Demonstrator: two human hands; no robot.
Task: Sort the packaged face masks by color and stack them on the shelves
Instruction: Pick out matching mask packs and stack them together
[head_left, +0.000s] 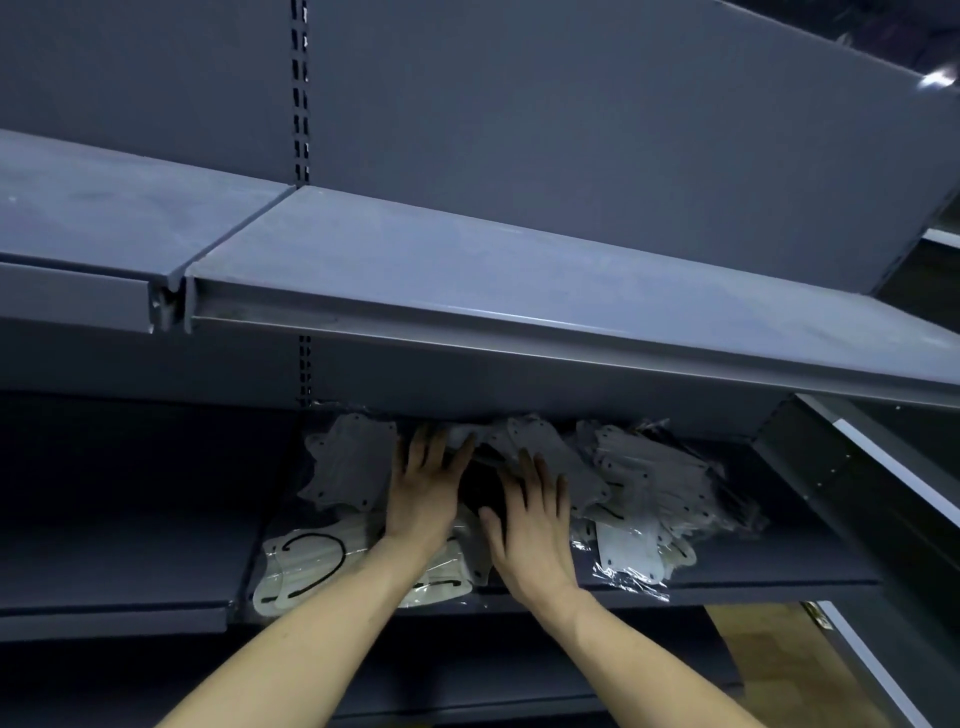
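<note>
I see both hands, left hand (423, 486) and right hand (535, 525), flat with fingers apart on the mixed mask packets (639, 478) at frame centre on the lower shelf (779, 582); slick wrappers risk sliding off its front edge.

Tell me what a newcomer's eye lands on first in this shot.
First, the two bare forearms reaching up from below, with the left hand and right hand spread flat on a jumble of packaged face masks on the lower shelf. A dark mask shows between the hands amid the pale ones. Above, the upper shelf runs bare and grey across the frame.
</note>
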